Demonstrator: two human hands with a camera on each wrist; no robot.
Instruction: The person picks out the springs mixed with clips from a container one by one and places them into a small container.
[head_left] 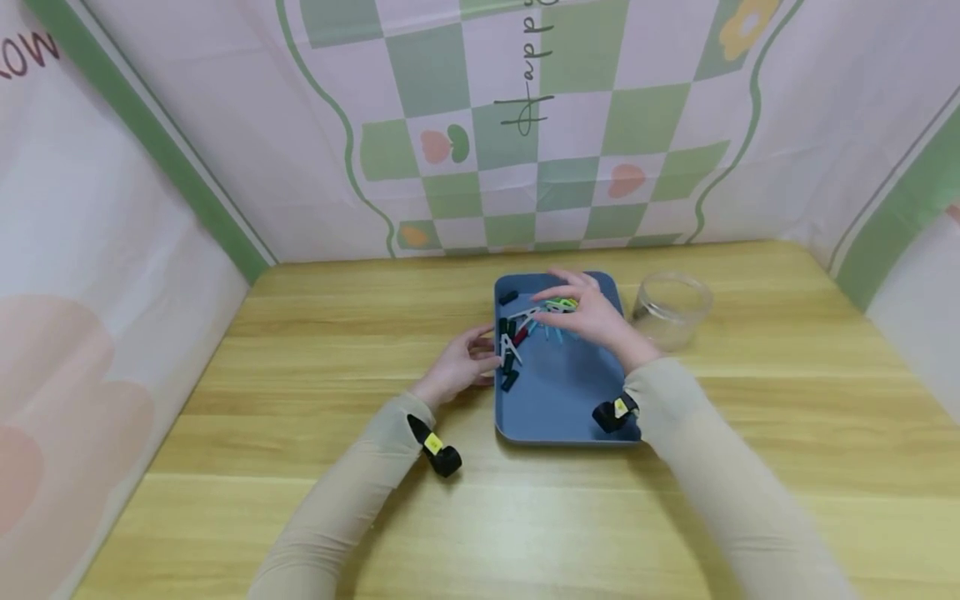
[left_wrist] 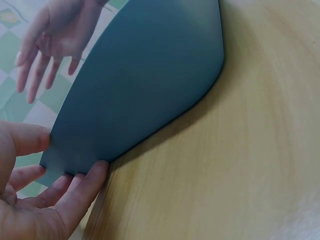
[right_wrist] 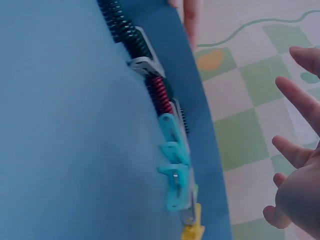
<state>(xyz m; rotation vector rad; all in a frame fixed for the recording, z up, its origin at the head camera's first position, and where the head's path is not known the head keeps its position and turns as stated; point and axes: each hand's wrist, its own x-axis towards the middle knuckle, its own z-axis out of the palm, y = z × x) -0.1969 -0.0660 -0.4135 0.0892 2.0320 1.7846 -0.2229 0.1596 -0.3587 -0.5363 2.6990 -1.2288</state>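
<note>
A blue rectangular tray [head_left: 562, 400] sits on the table, with small clothespins in turquoise [right_wrist: 175, 175], white [head_left: 507, 350] and yellow [right_wrist: 192, 230] along its far and left parts. Dark ribbed pieces [right_wrist: 125, 32] and a red ribbed one [right_wrist: 160, 95] lie among them. My left hand [head_left: 459, 360] is at the tray's left side, its fingertips touching the outer wall [left_wrist: 135, 85]. Over the far part of the tray hovers my right hand [head_left: 588, 317], fingers spread and nothing between them; it covers some of the clothespins in the head view.
Just right of the tray stands a clear round jar [head_left: 671, 310], beside the right wrist. The wooden table [head_left: 300, 333] ends at a back wall of checked cloth [head_left: 502, 100]. Black camera straps [head_left: 435, 446] sit on both wrists.
</note>
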